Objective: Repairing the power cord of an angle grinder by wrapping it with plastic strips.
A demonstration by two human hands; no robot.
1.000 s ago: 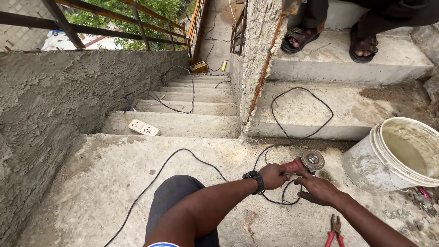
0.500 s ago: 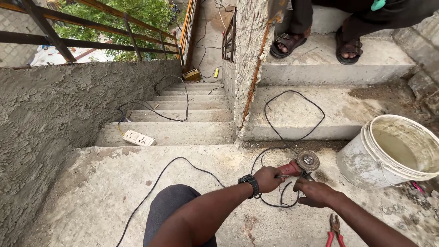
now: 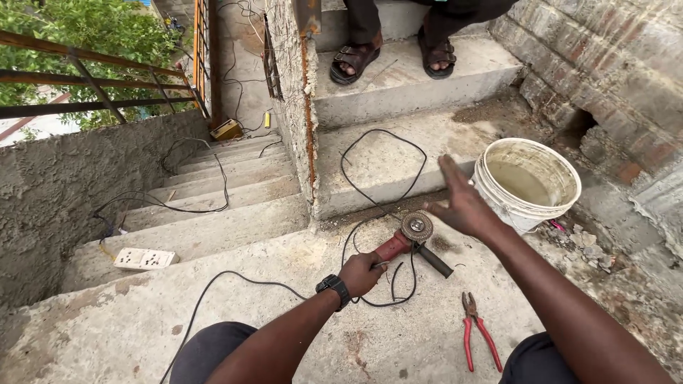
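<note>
With the left hand (image 3: 363,272) gripping the grinder (image 3: 407,239) by its red body, keep the open right hand (image 3: 462,206), hovering just beyond, off the disc and the cord (image 3: 356,185) untangled.

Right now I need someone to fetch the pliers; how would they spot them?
Start at the white bucket, then drop to the landing near the right hand. The pliers lie flat below the angle grinder, the only red-handled tool without a cable.
</note>
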